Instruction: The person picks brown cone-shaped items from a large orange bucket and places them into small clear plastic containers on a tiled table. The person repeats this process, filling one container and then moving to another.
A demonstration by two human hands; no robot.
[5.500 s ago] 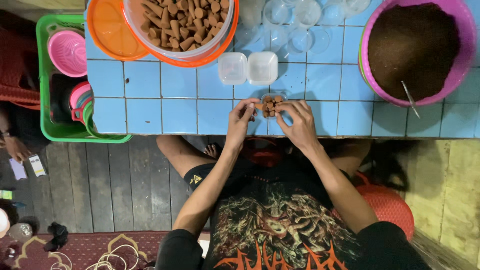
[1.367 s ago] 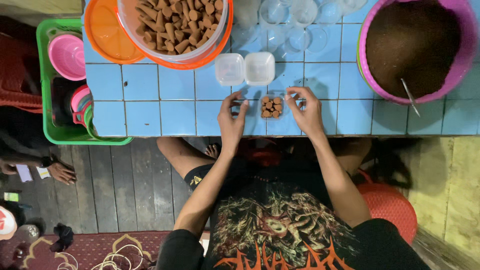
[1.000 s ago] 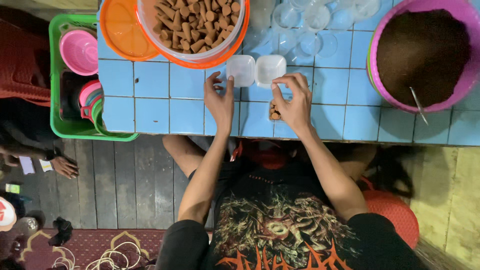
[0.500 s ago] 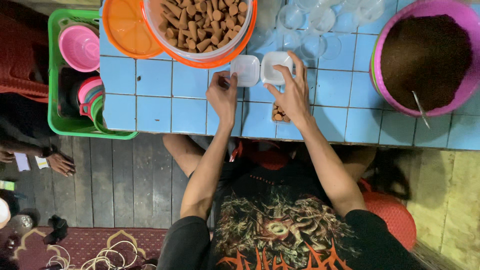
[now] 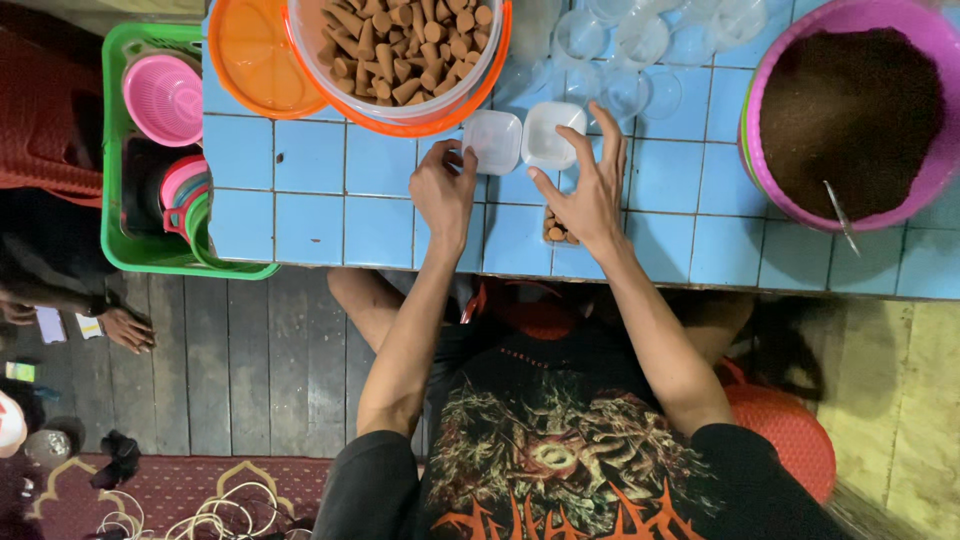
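An open clear plastic clamshell box lies on the blue tiled table (image 5: 310,200), its left half (image 5: 492,141) and right half (image 5: 552,133) side by side. My left hand (image 5: 443,188) pinches the near edge of the left half. Fingers spread, my right hand (image 5: 587,182) reaches onto the right half. A small pile of brown cone-shaped pieces (image 5: 556,231) sits on the tile under my right palm, partly hidden. A big clear tub of the same brown cones (image 5: 400,45) stands just beyond the box inside an orange basin.
A purple basin of dark brown powder (image 5: 850,110) with a spoon stands at the right. Several clear round cups (image 5: 640,50) lie at the back. A green crate with pink baskets (image 5: 160,110) sits left of the table. Another person's hand (image 5: 128,328) is at the lower left.
Both hands left the small cone pile and moved up the table to the open clear box. The view shifted slightly with them.
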